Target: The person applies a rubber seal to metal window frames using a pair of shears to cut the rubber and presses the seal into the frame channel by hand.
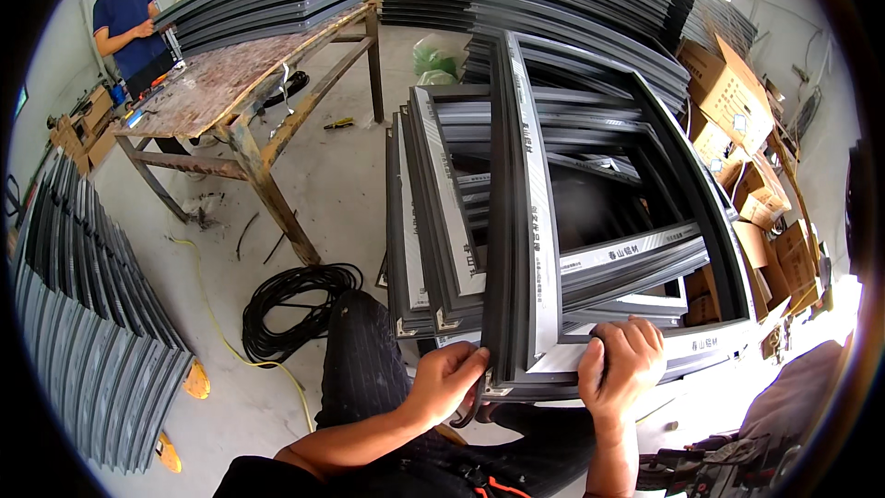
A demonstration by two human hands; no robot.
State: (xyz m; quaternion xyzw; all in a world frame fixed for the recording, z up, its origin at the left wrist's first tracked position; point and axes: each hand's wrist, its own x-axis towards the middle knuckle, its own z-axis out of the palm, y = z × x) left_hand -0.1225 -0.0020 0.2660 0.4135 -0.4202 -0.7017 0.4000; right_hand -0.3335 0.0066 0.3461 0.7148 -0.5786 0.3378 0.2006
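Observation:
In front of me a dark grey window frame [539, 221] with white printed film lies tilted on a stack of similar frames [442, 184]. At its near left corner my left hand [447, 383] is closed, thumb and fingers pinching a thin black rubber strip [468, 413] that curls below the corner. My right hand [625, 364] is curled in a fist above the near rail of the frame. A bit of something dark shows beside its thumb; the rest is covered by the fingers.
A worn wooden table [230, 83] at the upper left bears more frames [277, 0]; another person [129, 18] stands behind it. Coiled black cable [295, 314] and a yellow hose [263, 364] lie on the floor. Frames [101, 341] stand at left, cardboard boxes [733, 92] at right.

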